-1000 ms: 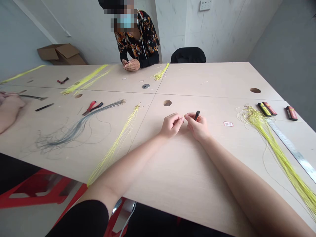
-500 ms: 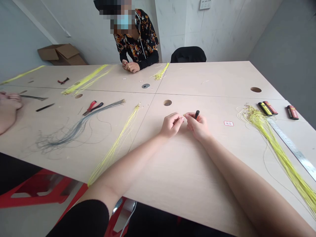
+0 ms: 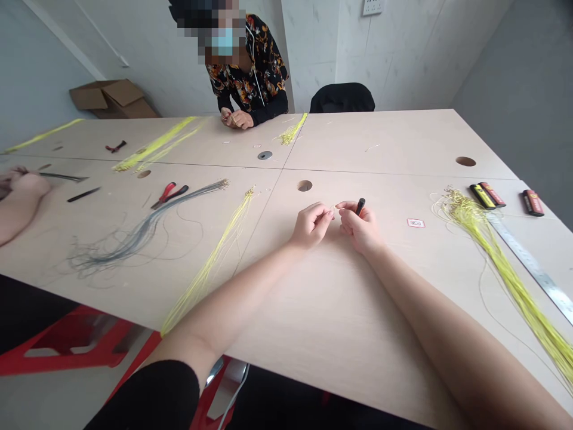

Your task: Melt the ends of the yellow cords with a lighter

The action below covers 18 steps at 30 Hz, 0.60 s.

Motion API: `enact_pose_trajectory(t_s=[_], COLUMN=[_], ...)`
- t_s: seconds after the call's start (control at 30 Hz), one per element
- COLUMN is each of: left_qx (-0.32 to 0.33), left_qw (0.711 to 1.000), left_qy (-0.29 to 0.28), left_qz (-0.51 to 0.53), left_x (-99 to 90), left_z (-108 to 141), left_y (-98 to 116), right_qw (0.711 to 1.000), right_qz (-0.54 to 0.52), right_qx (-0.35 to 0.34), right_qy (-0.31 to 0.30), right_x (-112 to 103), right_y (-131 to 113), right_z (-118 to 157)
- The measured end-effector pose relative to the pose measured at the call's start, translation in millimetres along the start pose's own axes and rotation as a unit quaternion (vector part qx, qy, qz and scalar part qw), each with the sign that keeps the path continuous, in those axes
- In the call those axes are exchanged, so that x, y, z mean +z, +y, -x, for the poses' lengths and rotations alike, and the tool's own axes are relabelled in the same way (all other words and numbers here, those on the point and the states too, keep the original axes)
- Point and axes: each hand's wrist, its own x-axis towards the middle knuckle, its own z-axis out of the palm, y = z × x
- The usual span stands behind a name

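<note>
Above the middle of the table, my left hand (image 3: 312, 224) is closed in a pinch on a thin yellow wire (image 3: 333, 208), whose short end shows at the fingertips. My right hand (image 3: 360, 229) is close on its right, fingers curled round a slim black-and-orange tool (image 3: 360, 206). The tool's black end sticks up between thumb and forefinger; the rest is hidden, so its kind cannot be told. The right fingertips are near the wire end; I cannot tell whether they touch it. A small red-edged label (image 3: 416, 223) lies to the right.
Yellow wires lie in a bundle (image 3: 504, 263) at right, beside a steel ruler (image 3: 532, 263) and batteries (image 3: 487, 196). Leftward are another yellow bundle (image 3: 224, 236), grey wires (image 3: 147, 230) and red-black pliers (image 3: 169, 194). A co-worker (image 3: 250, 71) sits opposite; another's hand (image 3: 27, 182) is at left.
My right fingertips have drawn slightly away from the left ones, and the black-ended tool has shifted a little to the right. My left hand is nearly still.
</note>
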Motion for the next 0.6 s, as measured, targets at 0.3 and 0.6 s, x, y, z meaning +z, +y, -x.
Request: enact_pose_trajectory(t_s=[0.3,0.6], left_qx=[0.009,0.009], left_qw=[1.000,1.000], left_qy=[-0.011,-0.013], left_qz=[-0.004,-0.006], left_x=[0.0,0.1], left_z=[-0.5,-0.7], left_y=[0.4,-0.2], right_qw=[1.000,0.999], right_qz=[0.016,0.027], right_qx=[-0.017,-0.018], right_qy=[-0.014,-0.011], right_x=[0.6,0.4], right_y=[1.4,0.4], right_z=[-1.0,-0.3])
